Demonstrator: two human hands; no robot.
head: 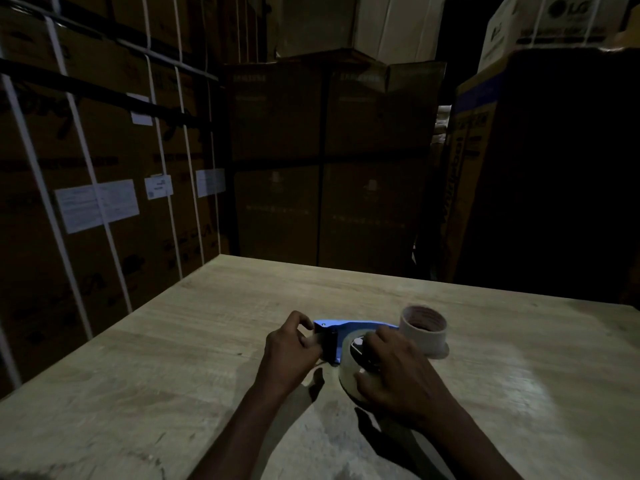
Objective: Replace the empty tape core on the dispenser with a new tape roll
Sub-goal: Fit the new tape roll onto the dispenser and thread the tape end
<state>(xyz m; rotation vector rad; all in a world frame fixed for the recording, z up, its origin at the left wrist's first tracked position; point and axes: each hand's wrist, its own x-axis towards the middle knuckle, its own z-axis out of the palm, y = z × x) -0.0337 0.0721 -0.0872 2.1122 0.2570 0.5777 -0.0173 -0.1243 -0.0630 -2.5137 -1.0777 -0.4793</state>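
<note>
Head view: your right hand (398, 370) is clamped on the tape roll (348, 367) seated in the blue dispenser (341, 325) on the desk (173, 341). Your left hand (289, 344) pinches the tape end at the front; the empty core (424, 332) stands just behind.

I can read only one brand clearly: the LG logo on the white carton (554, 26) stacked high at my upper right. The dark carton (474, 161) below it carries vertical lettering I cannot make out. White paper labels (97, 204) on the strapped boxes to my left show print too small and dim to read.
</note>
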